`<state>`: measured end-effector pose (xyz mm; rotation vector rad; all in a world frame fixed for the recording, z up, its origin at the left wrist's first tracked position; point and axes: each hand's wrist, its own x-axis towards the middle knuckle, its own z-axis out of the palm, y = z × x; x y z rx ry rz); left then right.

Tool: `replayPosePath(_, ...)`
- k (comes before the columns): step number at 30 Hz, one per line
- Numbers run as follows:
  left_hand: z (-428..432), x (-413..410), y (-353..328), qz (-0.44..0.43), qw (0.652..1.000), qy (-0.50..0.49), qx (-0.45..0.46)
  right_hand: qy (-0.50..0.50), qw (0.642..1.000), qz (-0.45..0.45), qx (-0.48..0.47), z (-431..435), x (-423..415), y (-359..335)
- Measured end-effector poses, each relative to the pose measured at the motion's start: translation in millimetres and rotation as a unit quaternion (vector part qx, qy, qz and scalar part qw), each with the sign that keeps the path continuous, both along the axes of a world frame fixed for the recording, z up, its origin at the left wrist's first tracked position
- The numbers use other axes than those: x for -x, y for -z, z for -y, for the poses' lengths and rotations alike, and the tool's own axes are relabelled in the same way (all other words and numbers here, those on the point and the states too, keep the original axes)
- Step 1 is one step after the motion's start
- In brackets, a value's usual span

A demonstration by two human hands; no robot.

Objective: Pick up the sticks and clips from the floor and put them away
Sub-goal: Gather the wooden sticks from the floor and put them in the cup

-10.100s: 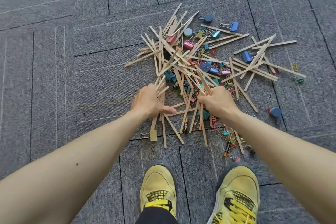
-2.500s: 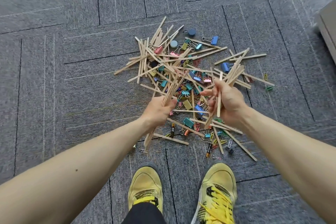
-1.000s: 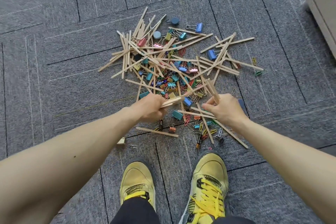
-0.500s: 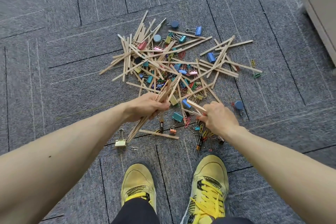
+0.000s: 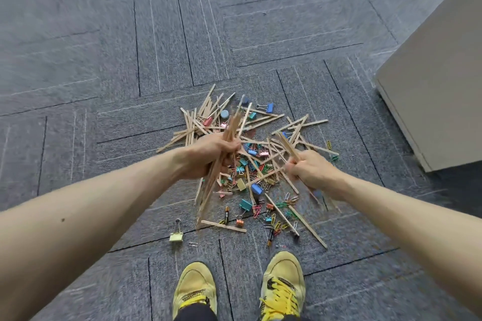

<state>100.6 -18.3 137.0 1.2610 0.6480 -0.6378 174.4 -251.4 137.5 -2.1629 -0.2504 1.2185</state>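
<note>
Both hands are busy and well apart from each other, held over the mess in the middle of the frame. The left hand is clamped round a fat bundle of wooden sticks, which pokes out steeply above and below the fist. The right hand, a bit further right and lower, has its fingers curled round a few more sticks that stick out toward the upper left. It's kinda blurry so I can't count them. Under and between the hands sits the pile of everything else: loads of sticks criss-crossed, with coloured binder clips and small paper clips mixed in, all on the grey carpet floor. A yellow binder clip lies on its own at the lower left of the pile. A single stick lies flat just right of it, and a small battery sits just above that stick. Another long stick angles off toward the lower right. Two yellow shoes are at the bottom edge, toes pointing at the pile. A beige cabinet fills the right edge of the frame, well away from the sticks and clips.
</note>
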Motion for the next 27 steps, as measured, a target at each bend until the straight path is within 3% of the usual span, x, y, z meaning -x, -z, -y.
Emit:
replayPosePath(7, 15.1, -1.4, -153.8, 0.107, 0.990, -0.044, 0.080, 0.131, 0.982, -0.008, -0.139, -0.1, 8.1, -160.9)
replayPosePath(12, 37.1, 21.5, -281.2, 0.194, 0.968, -0.094, 0.126, 0.187, 0.962, 0.049, -0.193, 19.7, 35.3, -292.1)
replayPosePath(21, 113.6, 102.0, -477.7, 0.326, 0.926, -0.093, 0.165, 0.289, 0.888, 0.152, -0.322, 95.7, 130.9, -499.5)
replayPosePath(24, 138.9, 126.0, -519.3, 0.350, 0.916, -0.099, 0.168, 0.315, 0.853, 0.161, -0.384, 122.0, 166.4, -549.8)
replayPosePath(27, 164.2, 143.2, -550.2, 0.368, 0.908, -0.091, 0.178, 0.328, 0.840, 0.200, -0.384, 143.6, 195.0, -580.8)
